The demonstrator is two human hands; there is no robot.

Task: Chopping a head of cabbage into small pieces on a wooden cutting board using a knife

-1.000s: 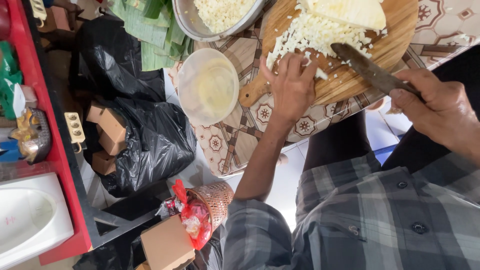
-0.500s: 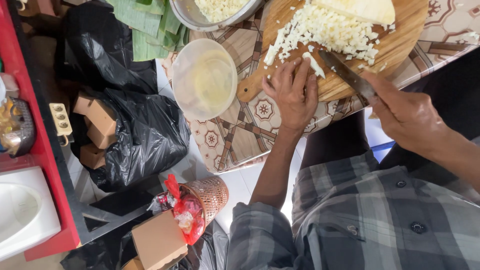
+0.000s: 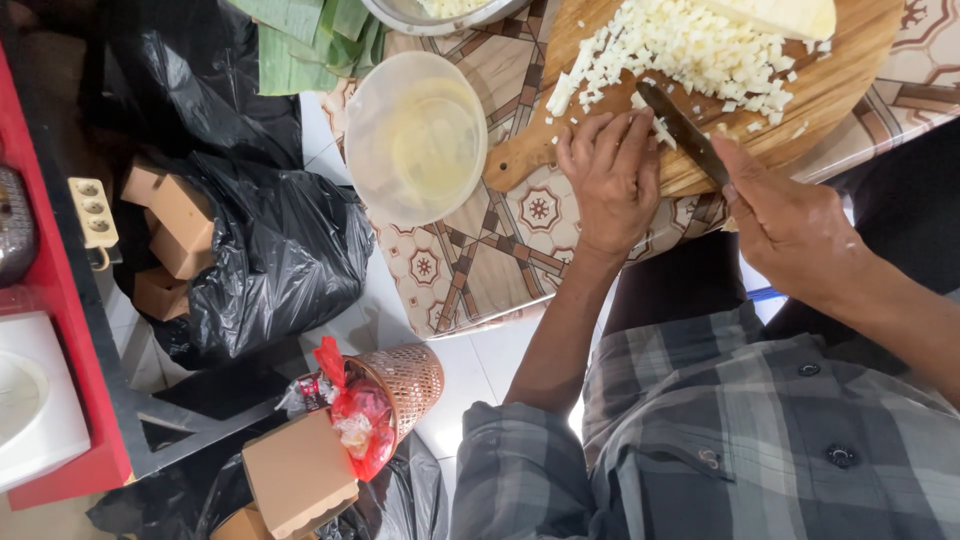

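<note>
While two hands (image 3: 612, 175) (image 3: 790, 225) work, one knife (image 3: 685, 132) chops.

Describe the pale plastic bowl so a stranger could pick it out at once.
Start at the round wooden cutting board heaped with diced white food, on the patterned tabletop. Follow the board's short handle past the left hand; the plastic bowl sits just beyond the handle's end. It is translucent, yellowish and empty, unlike the metal bowl at the frame's top edge, which holds white pieces.

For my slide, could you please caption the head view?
Left hand resting on a wooden cutting board while the right hand holds a knife among diced white pieces.
</note>
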